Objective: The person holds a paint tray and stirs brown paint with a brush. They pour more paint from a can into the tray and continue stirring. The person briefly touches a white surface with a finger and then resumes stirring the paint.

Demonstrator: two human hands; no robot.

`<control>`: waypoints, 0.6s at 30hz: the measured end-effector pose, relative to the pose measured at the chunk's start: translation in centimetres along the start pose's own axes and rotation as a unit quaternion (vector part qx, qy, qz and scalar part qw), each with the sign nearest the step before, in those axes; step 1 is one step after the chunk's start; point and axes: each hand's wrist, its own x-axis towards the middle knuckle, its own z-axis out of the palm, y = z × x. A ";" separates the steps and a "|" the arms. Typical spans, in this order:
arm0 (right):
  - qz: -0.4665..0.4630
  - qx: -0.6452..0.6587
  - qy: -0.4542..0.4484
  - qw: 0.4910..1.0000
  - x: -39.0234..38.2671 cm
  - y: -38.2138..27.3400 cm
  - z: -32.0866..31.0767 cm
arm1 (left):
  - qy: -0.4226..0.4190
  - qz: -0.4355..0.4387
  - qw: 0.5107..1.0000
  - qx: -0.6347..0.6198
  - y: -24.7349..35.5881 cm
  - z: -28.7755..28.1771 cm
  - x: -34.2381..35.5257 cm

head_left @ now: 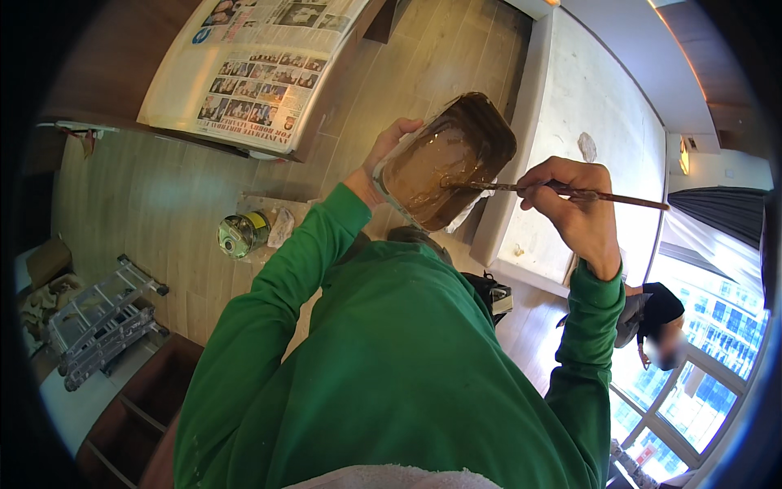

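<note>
My left hand (383, 156) grips the left side of a rectangular tub (495, 122), its fingers round the rim and wall. Wet brown paint or stain (423, 167) coats the inside of the tub, which is tilted toward me. In my right hand (574, 208) is a thin paintbrush (627, 200), pinched between thumb and fingers. The brush's tip reaches into the tub and touches the brown liquid; its bristles are hard to make out. Both arms wear green sleeves.
A newspaper-covered table (252, 90) stands at the far left, a white-topped surface (570, 98) at the right. A metal can (244, 235) sits on the wooden floor. A folded aluminium ladder (106, 318) lies lower left. Another person (652, 318) bends near the windows at right.
</note>
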 end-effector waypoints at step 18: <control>-0.021 0.027 0.006 0.999 -1.9 -1.0 0.1 | 0.014 0.014 1.000 0.018 -0.5 0.8 -0.8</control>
